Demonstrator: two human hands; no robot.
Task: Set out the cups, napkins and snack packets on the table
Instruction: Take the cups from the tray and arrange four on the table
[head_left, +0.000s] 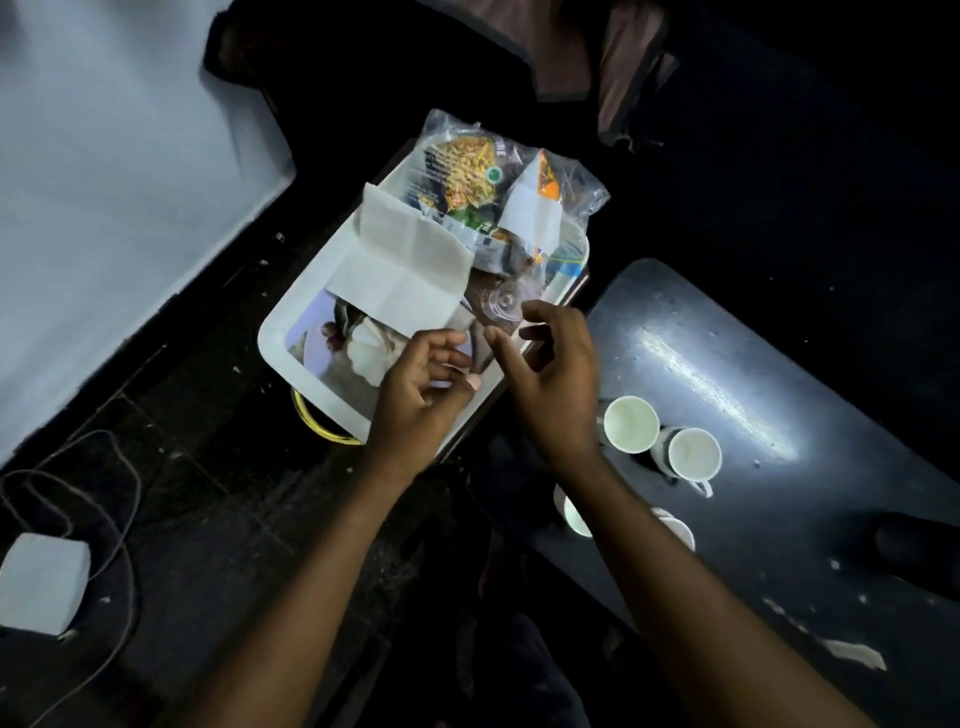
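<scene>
Reaching arms: both bare forearms stretch forward from the bottom edge toward the tray; the room is dim
Cups: two white cups (629, 423) and (693, 452) stand upright and touching on the dark table (779, 395), just right of the right wrist; two more pale rims (575, 514) and (675, 527) show nearer, partly hidden by the right forearm
Left hand (423, 387): over the near right part of the tray; fingers curled, thumb and forefinger close together at the lower corner of the napkin; whether they truly pinch it cannot be told
Right hand (553, 374): just beside the left, over the tray's right edge; fingers loosely spread and bent, holding nothing that can be seen
Tray (291, 358): white, with a printed picture inside; set left of the table
Napkin (400, 265): white, folded, lying across the tray's middle
Snack packets: a clear packet of yellow mix (462, 171) and an orange-and-white one (540, 208) lie at the tray's far end, overlapping the napkin's far edge
Floor (208, 493): dark; a cable (119, 467) and a pale box (41, 582) lie at the left
</scene>
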